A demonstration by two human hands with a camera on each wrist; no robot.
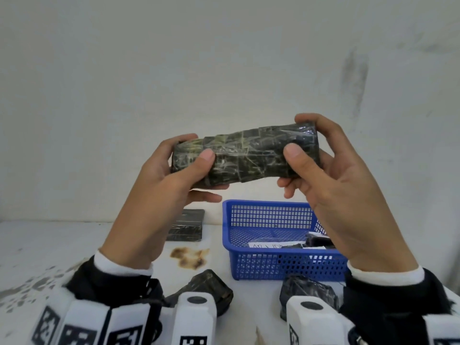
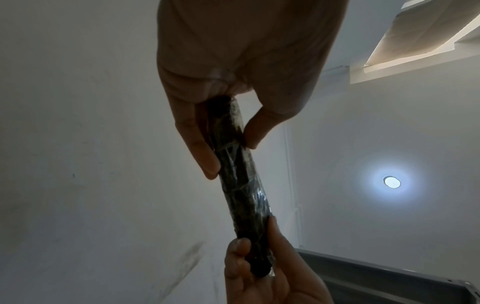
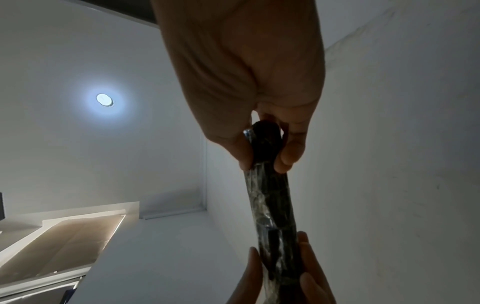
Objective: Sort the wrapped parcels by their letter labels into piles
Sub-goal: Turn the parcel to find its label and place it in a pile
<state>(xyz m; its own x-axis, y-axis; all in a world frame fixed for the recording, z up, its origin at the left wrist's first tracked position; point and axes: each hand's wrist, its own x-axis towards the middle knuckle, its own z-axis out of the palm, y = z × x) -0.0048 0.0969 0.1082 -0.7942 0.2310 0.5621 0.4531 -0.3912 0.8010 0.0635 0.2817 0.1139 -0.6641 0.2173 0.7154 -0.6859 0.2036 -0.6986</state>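
1. Head view, table [image 1: 44, 245]: white work surface carrying all stock; a brown stain lies near centre.
2. Blue basket [image 1: 271, 263], at 3 o'clock of the stain: meshed tray, apparently the source bin, with a few dark parcels and white slips inside; writing on the slips is too small to read.
3. Long parcel [image 1: 245, 156]: dark, tape-wrapped roll, held level in the air above the table, at 12 o'clock of the basket. Likely raised to eye level to hunt for its letter label; none is visible on the facing side.
4. Flat parcel [image 1: 185, 226], at 9 o'clock of the basket: lies alone, possibly a started pile.
5. Two crumpled parcels [image 1: 211, 290] [image 1: 306, 292] at 6 o'clock, near the wrists.
6. Left hand [image 1: 171, 175]: fingers curled behind the roll's left end, thumb pressed on front.
7. Right hand [image 1: 331, 170]: same pinching grip on the right end.
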